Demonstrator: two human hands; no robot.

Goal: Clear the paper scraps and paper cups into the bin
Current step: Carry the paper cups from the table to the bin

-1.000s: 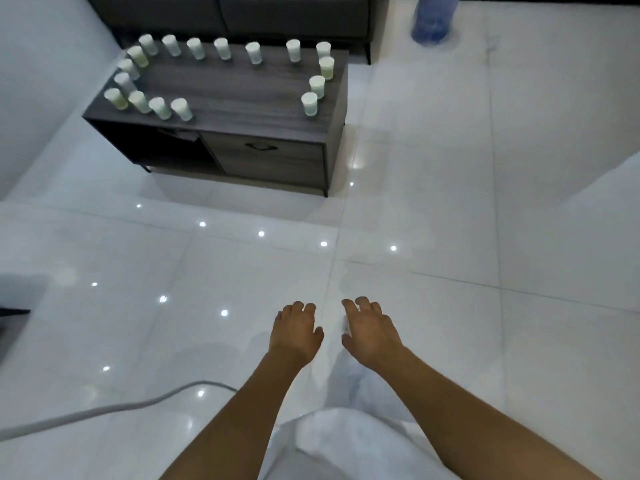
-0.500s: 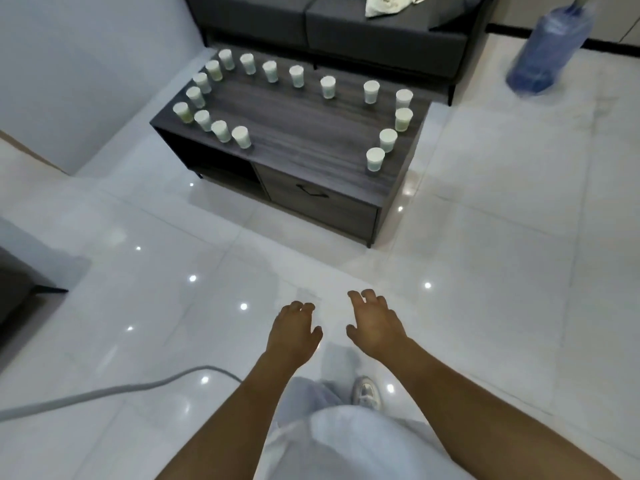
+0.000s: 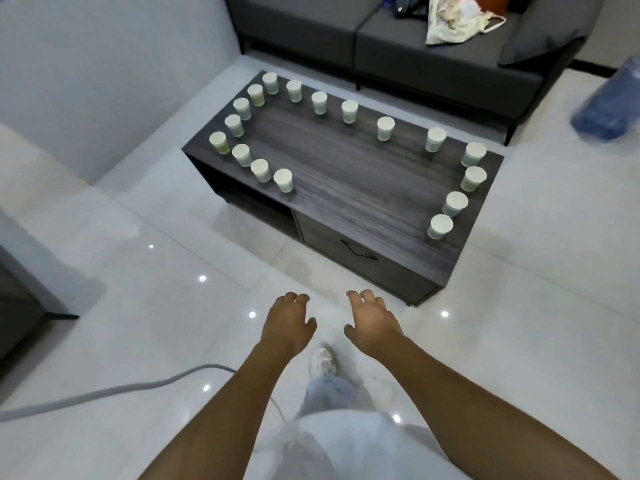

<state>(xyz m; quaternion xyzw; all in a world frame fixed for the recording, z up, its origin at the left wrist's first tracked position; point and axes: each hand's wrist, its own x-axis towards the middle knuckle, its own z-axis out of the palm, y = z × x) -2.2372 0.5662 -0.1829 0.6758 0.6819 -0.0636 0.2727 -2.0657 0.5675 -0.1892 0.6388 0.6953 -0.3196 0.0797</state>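
Several white paper cups stand upside down along the edges of a dark wooden low table (image 3: 346, 181); one cup (image 3: 283, 180) is near the front left, another cup (image 3: 440, 226) near the front right. My left hand (image 3: 287, 323) and my right hand (image 3: 372, 322) hover side by side above the floor in front of the table, fingers loosely curled, holding nothing. No bin and no paper scraps are in view.
A dark grey sofa (image 3: 381, 39) with a cloth bag (image 3: 453, 19) stands behind the table. A blue water bottle (image 3: 609, 109) is at the right. A grey cable (image 3: 104, 393) runs across the glossy white floor at the left. A wall is at the left.
The view has come closer to the table and tilted up, showing the sofa. Both hands stay held out in front, empty.
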